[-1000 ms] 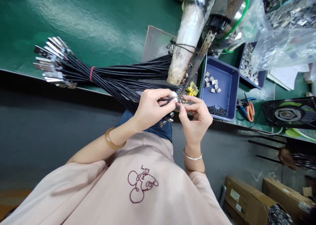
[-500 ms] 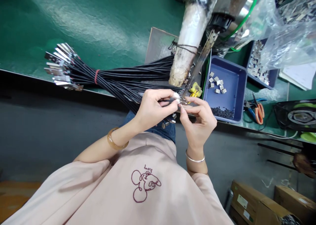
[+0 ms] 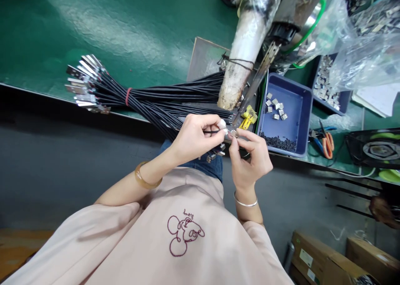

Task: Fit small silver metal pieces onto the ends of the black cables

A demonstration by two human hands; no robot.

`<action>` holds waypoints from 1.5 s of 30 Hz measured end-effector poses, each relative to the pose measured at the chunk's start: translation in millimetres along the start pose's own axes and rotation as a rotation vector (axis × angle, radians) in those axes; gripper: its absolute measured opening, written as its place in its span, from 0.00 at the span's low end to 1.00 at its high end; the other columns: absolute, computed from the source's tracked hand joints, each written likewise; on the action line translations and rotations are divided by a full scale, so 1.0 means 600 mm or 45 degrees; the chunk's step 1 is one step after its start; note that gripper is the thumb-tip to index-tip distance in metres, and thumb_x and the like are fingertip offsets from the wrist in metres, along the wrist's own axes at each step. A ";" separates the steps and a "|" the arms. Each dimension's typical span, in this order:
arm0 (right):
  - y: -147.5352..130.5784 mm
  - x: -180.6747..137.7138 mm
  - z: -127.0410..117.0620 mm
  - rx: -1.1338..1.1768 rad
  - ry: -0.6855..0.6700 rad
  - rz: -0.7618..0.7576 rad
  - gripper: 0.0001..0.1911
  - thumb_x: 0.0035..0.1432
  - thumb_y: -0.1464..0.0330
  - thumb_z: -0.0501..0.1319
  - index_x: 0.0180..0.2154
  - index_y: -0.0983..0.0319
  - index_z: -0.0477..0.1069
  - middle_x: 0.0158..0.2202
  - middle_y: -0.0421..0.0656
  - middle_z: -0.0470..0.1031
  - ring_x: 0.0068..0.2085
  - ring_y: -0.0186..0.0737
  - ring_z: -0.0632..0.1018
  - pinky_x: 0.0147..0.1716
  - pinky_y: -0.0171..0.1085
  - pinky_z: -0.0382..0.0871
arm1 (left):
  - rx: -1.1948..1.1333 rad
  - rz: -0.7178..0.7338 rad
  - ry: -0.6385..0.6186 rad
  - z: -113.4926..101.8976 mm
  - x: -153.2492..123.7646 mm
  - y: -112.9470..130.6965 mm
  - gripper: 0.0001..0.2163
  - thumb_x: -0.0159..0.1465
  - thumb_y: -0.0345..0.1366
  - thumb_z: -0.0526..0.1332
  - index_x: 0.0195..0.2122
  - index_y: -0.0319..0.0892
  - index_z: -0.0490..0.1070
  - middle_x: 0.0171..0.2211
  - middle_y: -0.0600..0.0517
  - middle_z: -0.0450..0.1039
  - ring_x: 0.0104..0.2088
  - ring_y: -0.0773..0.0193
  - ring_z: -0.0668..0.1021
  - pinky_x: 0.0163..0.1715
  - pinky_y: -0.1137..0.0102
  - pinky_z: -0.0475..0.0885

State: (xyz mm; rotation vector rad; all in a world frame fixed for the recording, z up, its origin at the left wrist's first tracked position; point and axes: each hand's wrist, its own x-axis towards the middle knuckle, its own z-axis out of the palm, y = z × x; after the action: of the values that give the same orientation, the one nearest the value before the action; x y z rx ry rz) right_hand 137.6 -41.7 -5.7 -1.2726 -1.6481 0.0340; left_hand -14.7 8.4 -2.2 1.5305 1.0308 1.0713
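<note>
My left hand (image 3: pixel 200 135), with white coverings on its thumb and index fingertips, pinches a thin black cable (image 3: pixel 211 131) close to its end. Facing it, my right hand (image 3: pixel 251 153) holds a small metal connector piece (image 3: pixel 233 133) between thumb and fingers, right at the cable's end. Whether the two parts are joined I cannot tell. A bundle of black cables (image 3: pixel 156 94), tied with a red band (image 3: pixel 128 96), lies beyond my left hand; flat metal ends (image 3: pixel 89 85) fan out at its left. Several cable ends with metal housings (image 3: pixel 215 155) hang below my left hand.
A white-wrapped tube (image 3: pixel 239 56) comes down close above my hands, beside a narrow metal strip (image 3: pixel 259 78). At the right are a blue tray (image 3: pixel 289 106) with metal housings and black bits, orange-handled pliers (image 3: pixel 327 143), and a yellow cutter (image 3: pixel 247 121) nearer my hands.
My right hand's fingers have drawn closer together around the metal piece, which has turned to line up with the cable end. The bench scene has shifted slightly right in view.
</note>
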 end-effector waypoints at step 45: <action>0.008 0.010 0.007 0.064 -0.017 0.051 0.07 0.60 0.75 0.66 0.34 0.58 0.72 0.38 0.39 0.80 0.41 0.37 0.81 0.41 0.40 0.78 | 0.031 0.035 0.143 0.014 -0.006 0.003 0.05 0.59 0.28 0.62 0.34 0.35 0.78 0.27 0.52 0.77 0.24 0.73 0.71 0.19 0.80 0.61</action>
State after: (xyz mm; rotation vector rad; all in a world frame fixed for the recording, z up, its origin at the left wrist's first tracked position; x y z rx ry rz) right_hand 138.6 -33.2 -6.5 -1.2695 -1.6232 0.1075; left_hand -7.7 2.8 -2.4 1.5221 1.1057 1.1784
